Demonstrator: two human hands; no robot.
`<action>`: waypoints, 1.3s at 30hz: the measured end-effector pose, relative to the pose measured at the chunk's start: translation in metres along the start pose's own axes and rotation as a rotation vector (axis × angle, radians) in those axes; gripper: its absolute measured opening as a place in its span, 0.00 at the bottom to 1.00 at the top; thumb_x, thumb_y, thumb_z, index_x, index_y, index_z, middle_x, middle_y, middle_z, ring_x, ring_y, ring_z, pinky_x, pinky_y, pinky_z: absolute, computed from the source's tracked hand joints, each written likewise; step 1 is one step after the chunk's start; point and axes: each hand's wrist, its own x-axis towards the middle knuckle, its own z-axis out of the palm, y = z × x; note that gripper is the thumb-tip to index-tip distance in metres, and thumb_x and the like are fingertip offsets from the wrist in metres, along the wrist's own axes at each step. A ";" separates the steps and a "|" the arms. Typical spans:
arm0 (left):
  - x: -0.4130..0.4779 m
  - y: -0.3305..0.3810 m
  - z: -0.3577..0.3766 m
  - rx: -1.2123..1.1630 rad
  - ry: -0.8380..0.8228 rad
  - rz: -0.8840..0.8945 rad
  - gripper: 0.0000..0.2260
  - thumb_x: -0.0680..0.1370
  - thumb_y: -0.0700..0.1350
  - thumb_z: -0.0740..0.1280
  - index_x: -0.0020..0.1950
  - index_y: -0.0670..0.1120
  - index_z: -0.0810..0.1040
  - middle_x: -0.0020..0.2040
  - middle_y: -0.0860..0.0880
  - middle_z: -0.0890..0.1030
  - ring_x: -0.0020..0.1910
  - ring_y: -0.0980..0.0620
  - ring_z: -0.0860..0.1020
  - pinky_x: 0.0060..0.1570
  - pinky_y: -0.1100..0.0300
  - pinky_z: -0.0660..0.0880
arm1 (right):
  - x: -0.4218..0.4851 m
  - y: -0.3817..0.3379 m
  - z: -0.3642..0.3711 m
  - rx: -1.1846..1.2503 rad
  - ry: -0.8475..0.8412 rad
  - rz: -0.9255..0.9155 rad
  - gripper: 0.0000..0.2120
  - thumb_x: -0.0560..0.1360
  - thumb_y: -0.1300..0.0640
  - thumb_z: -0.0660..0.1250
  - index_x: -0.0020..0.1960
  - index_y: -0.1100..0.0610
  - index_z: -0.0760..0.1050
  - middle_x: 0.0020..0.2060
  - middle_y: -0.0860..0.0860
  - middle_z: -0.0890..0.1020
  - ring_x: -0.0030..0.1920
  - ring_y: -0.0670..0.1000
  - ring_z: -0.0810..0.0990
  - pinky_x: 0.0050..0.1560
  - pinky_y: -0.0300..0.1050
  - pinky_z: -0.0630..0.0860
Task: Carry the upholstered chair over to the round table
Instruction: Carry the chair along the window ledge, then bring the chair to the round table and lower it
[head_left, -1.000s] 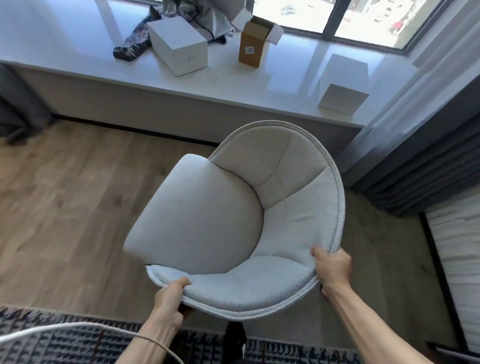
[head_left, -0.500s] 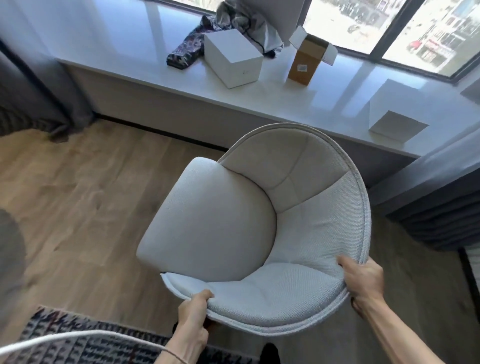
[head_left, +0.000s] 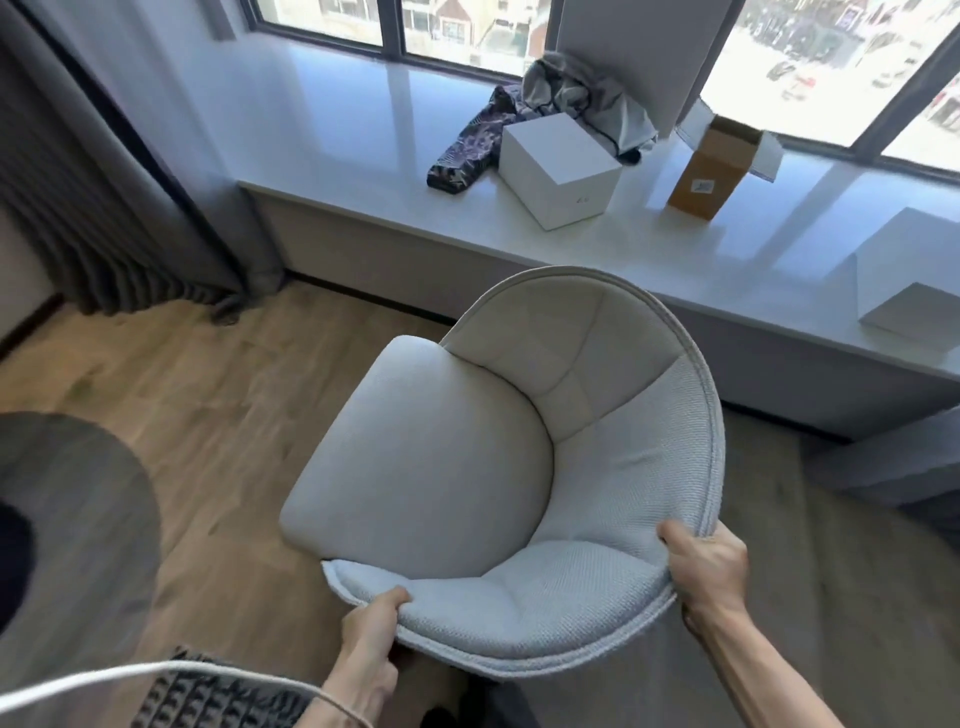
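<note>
The upholstered chair is pale grey fabric with a curved shell back and a thick seat cushion; it fills the middle of the view, seen from above, its legs hidden. My left hand grips the near rim of the backrest at lower left, thumb over the edge. My right hand grips the rim at lower right. The round table is a grey curved top at the left edge, a short way left of the chair.
A long white window ledge runs behind the chair, carrying a white box, a brown carton, crumpled clothing and another white box. Grey curtains hang at left. A patterned rug lies near my feet on the wood floor.
The view has swung left: the ledge and its boxes shifted right, the left curtains appeared, and the round table has come into view at the left. Both hands keep their grip on the chair.
</note>
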 end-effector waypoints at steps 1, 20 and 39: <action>0.001 0.018 -0.001 -0.012 0.014 0.020 0.16 0.65 0.35 0.72 0.50 0.32 0.79 0.51 0.34 0.83 0.52 0.35 0.82 0.54 0.38 0.78 | 0.001 -0.010 0.014 0.005 -0.010 -0.007 0.01 0.67 0.64 0.71 0.36 0.61 0.80 0.30 0.50 0.83 0.32 0.53 0.79 0.39 0.49 0.77; 0.077 0.255 -0.174 -0.367 0.190 0.047 0.09 0.70 0.37 0.68 0.48 0.33 0.80 0.46 0.37 0.83 0.42 0.41 0.81 0.41 0.52 0.77 | -0.110 -0.223 0.319 -0.192 -0.247 -0.276 0.08 0.66 0.59 0.71 0.31 0.63 0.77 0.28 0.56 0.79 0.36 0.61 0.79 0.42 0.55 0.76; 0.167 0.399 -0.372 -0.664 0.231 -0.075 0.13 0.73 0.38 0.68 0.56 0.35 0.76 0.50 0.35 0.83 0.43 0.38 0.82 0.25 0.56 0.77 | -0.260 -0.321 0.598 -0.216 -0.530 -0.391 0.05 0.66 0.60 0.71 0.35 0.62 0.80 0.30 0.55 0.81 0.33 0.55 0.78 0.38 0.49 0.76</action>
